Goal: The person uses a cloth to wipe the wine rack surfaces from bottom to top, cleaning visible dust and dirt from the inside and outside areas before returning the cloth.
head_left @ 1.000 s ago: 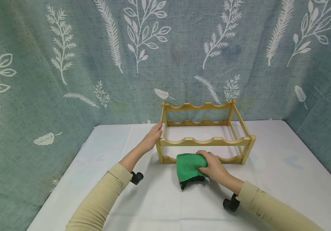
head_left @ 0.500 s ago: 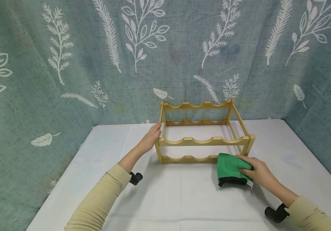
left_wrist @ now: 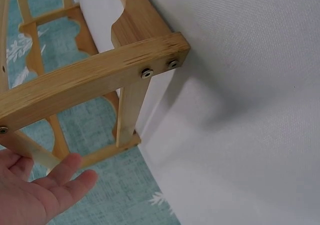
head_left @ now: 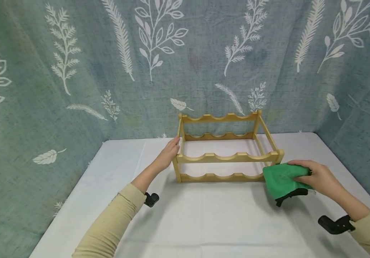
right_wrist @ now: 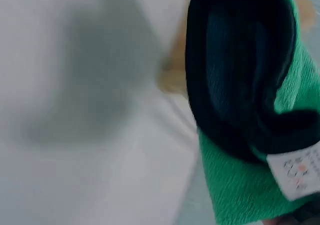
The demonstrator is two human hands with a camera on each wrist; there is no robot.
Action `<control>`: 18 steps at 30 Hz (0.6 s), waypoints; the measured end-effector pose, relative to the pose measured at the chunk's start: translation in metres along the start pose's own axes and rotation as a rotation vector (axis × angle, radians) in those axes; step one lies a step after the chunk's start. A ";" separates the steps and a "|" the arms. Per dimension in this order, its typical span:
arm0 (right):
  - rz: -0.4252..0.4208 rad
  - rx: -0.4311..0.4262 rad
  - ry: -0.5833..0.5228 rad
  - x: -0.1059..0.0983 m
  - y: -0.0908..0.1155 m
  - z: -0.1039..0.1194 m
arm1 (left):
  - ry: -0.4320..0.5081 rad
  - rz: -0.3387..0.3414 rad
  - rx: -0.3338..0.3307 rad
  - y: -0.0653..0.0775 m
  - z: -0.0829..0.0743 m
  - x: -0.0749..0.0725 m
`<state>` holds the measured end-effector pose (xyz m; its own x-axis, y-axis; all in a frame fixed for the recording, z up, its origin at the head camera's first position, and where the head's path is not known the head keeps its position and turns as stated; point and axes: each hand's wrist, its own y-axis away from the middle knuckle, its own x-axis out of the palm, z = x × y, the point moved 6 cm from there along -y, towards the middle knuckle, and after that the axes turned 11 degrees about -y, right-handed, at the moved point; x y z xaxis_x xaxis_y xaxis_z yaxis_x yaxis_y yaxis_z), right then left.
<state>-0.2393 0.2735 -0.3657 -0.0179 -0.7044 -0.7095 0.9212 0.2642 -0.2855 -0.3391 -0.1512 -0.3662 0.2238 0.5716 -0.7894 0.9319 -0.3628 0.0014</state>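
Observation:
A wooden rack (head_left: 210, 157) with scalloped rails stands at the back of the table. My left hand (head_left: 167, 156) rests against its upper left side; in the left wrist view the fingers (left_wrist: 75, 187) reach out straight beside the rack's side frame (left_wrist: 100, 72). My right hand (head_left: 321, 177) pinches a folded green cloth (head_left: 281, 179) with black edging, thumb below and fingers on top. The cloth covers the foot of the rack's front right post. In the right wrist view, its black-bordered opening and white tag (right_wrist: 300, 170) show, while the right hand is mostly hidden.
White cloth covers the table (head_left: 178, 215). Behind and at both sides hangs a blue-green curtain (head_left: 197, 82) with white leaf prints, close behind the rack. Black wrist cameras hang under both forearms.
My right hand has carried the green cloth rightward along the rack's lower front rail, from its middle to the right corner. The left hand and the rack have stayed in place.

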 end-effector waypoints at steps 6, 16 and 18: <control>-0.091 -0.150 0.090 -0.036 -0.007 0.019 | -0.016 -0.013 -0.005 0.001 0.000 -0.001; 0.013 0.031 -0.008 -0.003 -0.002 -0.007 | 0.000 -0.005 0.001 0.000 -0.002 0.001; 0.059 0.100 -0.020 0.014 0.000 -0.019 | 0.006 -0.006 0.001 0.000 -0.002 0.002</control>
<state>-0.2465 0.2762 -0.3879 0.0444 -0.7029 -0.7099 0.9547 0.2392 -0.1772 -0.3386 -0.1491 -0.3665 0.2201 0.5780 -0.7858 0.9328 -0.3603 -0.0038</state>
